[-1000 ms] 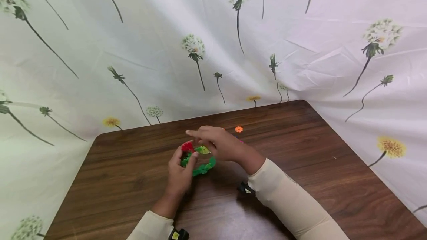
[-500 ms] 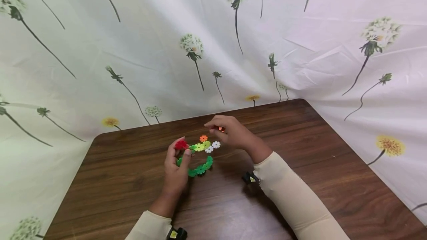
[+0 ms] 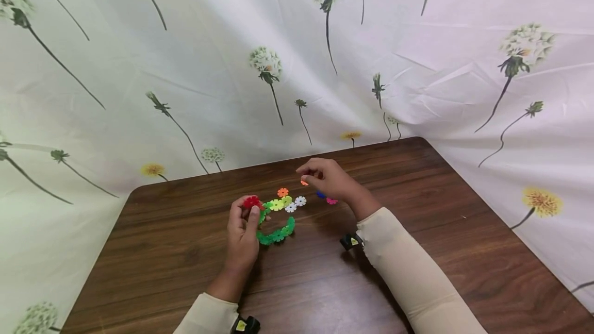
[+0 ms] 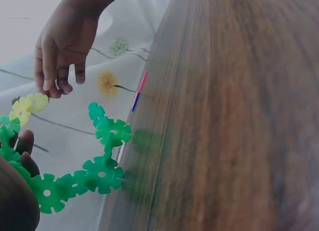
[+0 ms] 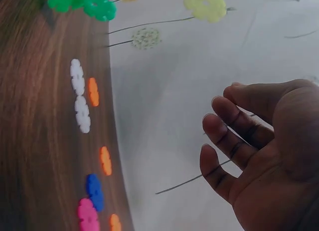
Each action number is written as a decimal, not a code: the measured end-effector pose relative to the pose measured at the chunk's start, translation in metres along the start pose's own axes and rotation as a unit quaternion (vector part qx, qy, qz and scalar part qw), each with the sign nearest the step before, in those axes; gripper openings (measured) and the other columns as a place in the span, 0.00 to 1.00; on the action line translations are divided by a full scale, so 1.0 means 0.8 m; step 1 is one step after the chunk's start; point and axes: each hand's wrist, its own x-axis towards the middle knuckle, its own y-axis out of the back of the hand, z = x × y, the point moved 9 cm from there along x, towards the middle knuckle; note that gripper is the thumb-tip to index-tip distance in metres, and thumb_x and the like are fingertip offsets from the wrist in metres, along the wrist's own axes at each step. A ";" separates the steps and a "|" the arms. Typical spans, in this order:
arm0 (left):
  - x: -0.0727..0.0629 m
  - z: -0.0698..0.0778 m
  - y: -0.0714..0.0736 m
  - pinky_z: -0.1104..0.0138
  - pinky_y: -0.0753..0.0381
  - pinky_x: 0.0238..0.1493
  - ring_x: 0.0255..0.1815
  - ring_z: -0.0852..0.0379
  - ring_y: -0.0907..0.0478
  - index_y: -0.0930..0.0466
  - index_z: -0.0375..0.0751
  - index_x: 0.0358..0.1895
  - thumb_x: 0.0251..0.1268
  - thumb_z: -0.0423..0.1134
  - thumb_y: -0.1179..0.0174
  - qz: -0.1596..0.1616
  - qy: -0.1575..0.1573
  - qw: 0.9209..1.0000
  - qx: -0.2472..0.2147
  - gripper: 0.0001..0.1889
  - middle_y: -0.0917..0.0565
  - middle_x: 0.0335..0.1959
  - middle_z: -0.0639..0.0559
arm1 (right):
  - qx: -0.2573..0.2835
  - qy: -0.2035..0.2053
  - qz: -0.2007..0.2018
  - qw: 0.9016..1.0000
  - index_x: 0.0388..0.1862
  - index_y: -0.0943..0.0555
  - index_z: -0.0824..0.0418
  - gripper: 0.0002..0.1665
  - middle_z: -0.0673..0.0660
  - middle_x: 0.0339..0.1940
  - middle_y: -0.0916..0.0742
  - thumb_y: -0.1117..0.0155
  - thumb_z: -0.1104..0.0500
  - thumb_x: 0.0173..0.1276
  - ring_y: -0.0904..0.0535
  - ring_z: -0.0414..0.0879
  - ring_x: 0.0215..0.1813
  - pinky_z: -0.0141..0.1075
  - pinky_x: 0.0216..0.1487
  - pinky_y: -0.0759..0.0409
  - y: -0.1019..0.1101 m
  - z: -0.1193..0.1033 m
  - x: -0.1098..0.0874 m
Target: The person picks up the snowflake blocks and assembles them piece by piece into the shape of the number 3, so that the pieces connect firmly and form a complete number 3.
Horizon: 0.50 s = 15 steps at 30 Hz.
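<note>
My left hand (image 3: 242, 244) holds a chain of linked flower-shaped plastic discs, its thumb against the red discs (image 3: 252, 202). From there the green discs (image 3: 278, 235) curve round in an open loop, raised above the tabletop in the left wrist view. Two yellow-green discs (image 3: 277, 204) form the upper end. My right hand (image 3: 331, 178) hovers beyond the chain with loosely bent fingers (image 5: 215, 127), nothing between them. Beneath it in the head view, an orange disc (image 3: 304, 181) is partly covered by the thumb.
Loose flower discs lie on the brown wooden table (image 3: 162, 251): two white discs (image 3: 295, 203), another orange disc (image 3: 282, 192), a blue disc (image 3: 320, 195) and a pink disc (image 3: 331, 201). A third orange disc (image 5: 115, 223) shows in the right wrist view. A dandelion-print cloth (image 3: 209, 66) hangs behind.
My right hand has drawn away from the chain, back and to the right, uncovering the yellow-green end and white discs. My left hand still holds the chain and has shifted slightly left.
</note>
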 end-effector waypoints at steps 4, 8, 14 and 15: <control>0.000 0.002 0.002 0.70 0.11 0.51 0.46 0.59 0.17 0.33 0.26 0.70 0.88 0.32 0.48 0.002 -0.007 1.000 0.008 0.18 0.20 0.54 0.43 | 0.018 -0.032 0.001 0.999 0.63 0.12 0.59 0.14 0.58 0.55 0.10 0.36 0.60 0.84 0.15 0.49 0.53 0.45 0.56 0.15 -0.001 0.019 -0.001; 0.002 0.004 0.006 0.69 0.11 0.51 0.42 0.58 0.16 0.31 0.26 0.69 0.87 0.32 0.45 0.007 -0.016 1.000 0.017 0.17 0.19 0.52 0.41 | 0.027 -0.049 0.011 0.998 0.62 0.12 0.60 0.14 0.59 0.56 0.10 0.36 0.61 0.84 0.14 0.50 0.55 0.45 0.57 0.15 -0.006 0.038 0.002; 0.006 0.004 0.016 0.71 0.12 0.49 0.42 0.55 0.16 0.30 0.24 0.67 0.86 0.30 0.45 0.021 -0.024 0.999 0.008 0.16 0.19 0.50 0.46 | 0.025 -0.050 0.004 0.998 0.62 0.13 0.66 0.15 0.61 0.55 0.10 0.35 0.62 0.83 0.14 0.50 0.54 0.39 0.55 0.15 -0.024 0.055 0.006; 0.007 0.004 0.017 0.71 0.12 0.49 0.42 0.55 0.16 0.30 0.24 0.67 0.86 0.30 0.45 0.024 -0.025 0.999 0.008 0.16 0.19 0.50 0.47 | 0.024 -0.050 0.004 0.998 0.62 0.13 0.67 0.15 0.61 0.56 0.10 0.35 0.63 0.83 0.14 0.50 0.54 0.39 0.56 0.15 -0.026 0.056 0.006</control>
